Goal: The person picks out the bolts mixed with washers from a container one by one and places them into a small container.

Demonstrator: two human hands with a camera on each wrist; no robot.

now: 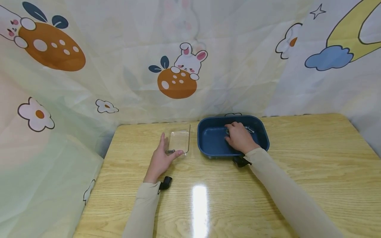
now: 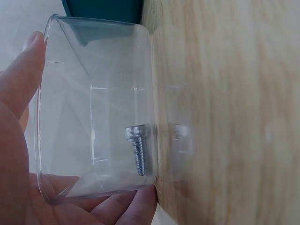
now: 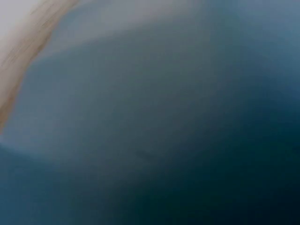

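Note:
My left hand [image 1: 160,161] grips a clear plastic box [image 1: 180,140] at its near left, thumb and fingers spread around its sides. Inside the box lies a silver socket-head bolt [image 2: 139,150], large and sharp in the left wrist view. My right hand [image 1: 240,138] reaches down into a dark blue tray [image 1: 212,154], fingers bent toward the tray floor. A small shiny piece shows between its thumb and forefinger; I cannot tell whether they pinch it. Several metal pieces [image 1: 249,129] lie beyond that hand, partly hidden by it. In the right wrist view the tray wall is a blur.
Box and tray stand side by side near the back edge of a wooden table [image 1: 184,205]. A patterned cloth [image 1: 131,76] hangs behind the table and along its left side. Black wrist cameras [image 1: 166,182] sit on both wrists.

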